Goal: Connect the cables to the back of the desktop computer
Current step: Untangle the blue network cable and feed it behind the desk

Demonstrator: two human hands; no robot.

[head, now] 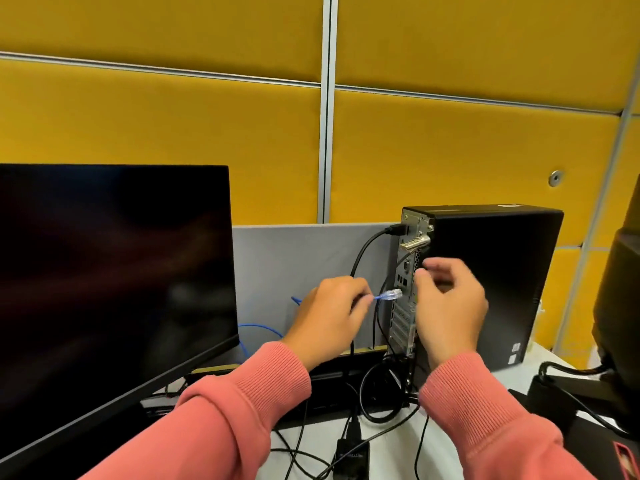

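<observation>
Clear-plastic plug (392, 293) on the thin blue network cable (259, 328) is just short of the rear panel of the black desktop tower (485, 289), pinched in the left hand (332, 311). Right hand (450, 299) rests loosely curled on the tower's rear edge, holding nothing. Risk: its fingers hide the ports, so the plug may miss the socket or go in clip-wrong.

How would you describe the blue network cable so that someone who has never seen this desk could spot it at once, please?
Find the black desktop computer standing upright right of the dark monitor, its metal back panel facing left. Just before that panel, the left hand pinches the blue cable, whose clear plug tip points at the ports. Every other cable nearby is black; this alone is blue.
</observation>
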